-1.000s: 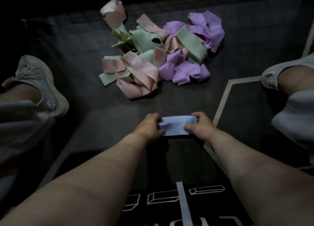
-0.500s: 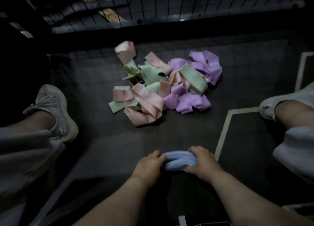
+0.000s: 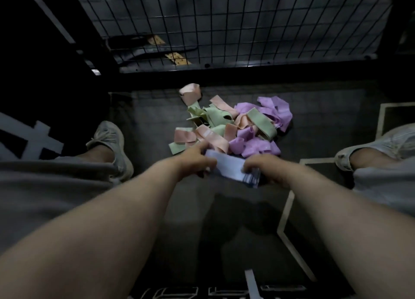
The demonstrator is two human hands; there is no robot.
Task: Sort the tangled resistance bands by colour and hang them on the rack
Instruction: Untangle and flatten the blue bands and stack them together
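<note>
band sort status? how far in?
Early. Done: one blue band is out of the pile; nothing hangs on the wire grid in view. In hand: left hand and right hand both grip that blue band. Left: pink bands, green bands and purple bands lie tangled in the pile, all to be sorted and hung.

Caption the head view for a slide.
Left hand and right hand grip a blue band near a tangled pile of pink, green and purple bands.

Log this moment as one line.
left grip: holds blue band | right grip: holds blue band | pile: pink, green, purple bands tangled on floor | wire grid: no bands hung
</note>
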